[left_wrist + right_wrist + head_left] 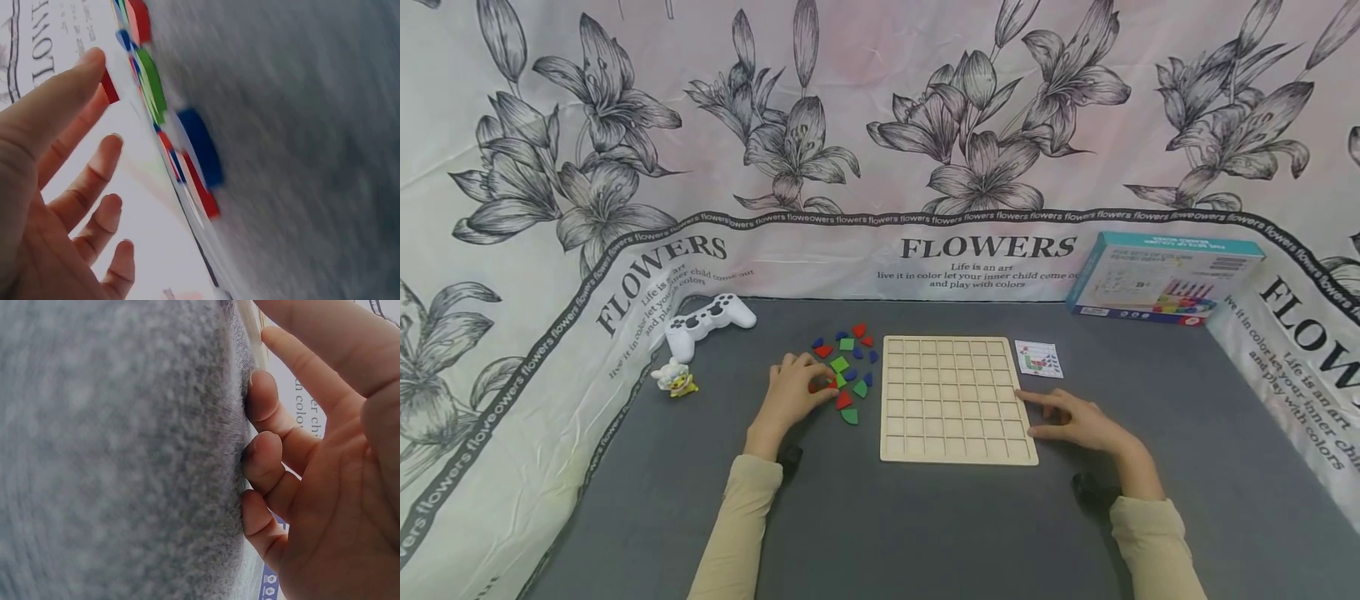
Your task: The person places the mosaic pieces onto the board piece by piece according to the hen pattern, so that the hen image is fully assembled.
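My left hand pinches a red piece between thumb and index finger, just above the table; its other fingers are spread and bent. Most of that piece is hidden by the fingertips. Next to this hand lies a loose group of flat red, green and blue pieces, among them a green square, a red one and a green quarter circle. To their right is a wooden grid board. My right hand touches the board's right edge with index finger and thumb, the other fingers bent against the table.
A printed pattern card lies right of the board. The game's box stands at the back right. At the left are a white game controller and a small yellow-and-white figurine. A flower-printed cloth hangs behind the grey table.
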`<state>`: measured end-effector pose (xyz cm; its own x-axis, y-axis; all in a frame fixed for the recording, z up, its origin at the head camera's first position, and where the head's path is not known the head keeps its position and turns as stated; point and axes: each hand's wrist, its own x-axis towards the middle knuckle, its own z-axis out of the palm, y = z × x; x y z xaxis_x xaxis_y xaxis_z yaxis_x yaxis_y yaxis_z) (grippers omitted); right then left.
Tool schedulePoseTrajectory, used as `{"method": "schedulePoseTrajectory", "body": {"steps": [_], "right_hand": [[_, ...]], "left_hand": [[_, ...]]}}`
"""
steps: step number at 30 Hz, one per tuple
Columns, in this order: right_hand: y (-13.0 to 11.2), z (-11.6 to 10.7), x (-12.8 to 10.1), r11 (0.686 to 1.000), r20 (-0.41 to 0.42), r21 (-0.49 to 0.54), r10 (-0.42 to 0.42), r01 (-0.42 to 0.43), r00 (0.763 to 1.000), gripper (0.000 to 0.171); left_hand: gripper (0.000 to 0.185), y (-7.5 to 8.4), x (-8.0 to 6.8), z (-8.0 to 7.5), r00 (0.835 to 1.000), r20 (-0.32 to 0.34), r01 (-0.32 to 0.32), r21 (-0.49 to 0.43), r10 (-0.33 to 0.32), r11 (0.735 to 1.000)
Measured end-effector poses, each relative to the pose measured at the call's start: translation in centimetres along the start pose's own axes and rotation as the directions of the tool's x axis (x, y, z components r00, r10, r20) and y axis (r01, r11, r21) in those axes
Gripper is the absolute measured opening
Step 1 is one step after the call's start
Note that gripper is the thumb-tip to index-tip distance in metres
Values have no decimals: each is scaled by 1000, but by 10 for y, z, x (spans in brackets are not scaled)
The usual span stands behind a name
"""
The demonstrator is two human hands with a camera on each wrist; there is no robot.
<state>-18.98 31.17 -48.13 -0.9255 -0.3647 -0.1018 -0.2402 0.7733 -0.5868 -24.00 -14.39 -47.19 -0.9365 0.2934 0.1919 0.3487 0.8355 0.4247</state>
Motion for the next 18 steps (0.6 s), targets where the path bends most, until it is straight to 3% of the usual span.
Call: {"method": "schedulePoseTrajectory", "body": {"steps": [8,18], "right_hand": [[0,1,0,1000,-5,4,15,-15,1000,62],[-1,1,0,1000,7,15,15,-15,1000,63]], "left_hand": [[21,21,9,6,996,9,-94,-9,94,996],[23,40,27,21,990,58,-126,-18,126,992]]}}
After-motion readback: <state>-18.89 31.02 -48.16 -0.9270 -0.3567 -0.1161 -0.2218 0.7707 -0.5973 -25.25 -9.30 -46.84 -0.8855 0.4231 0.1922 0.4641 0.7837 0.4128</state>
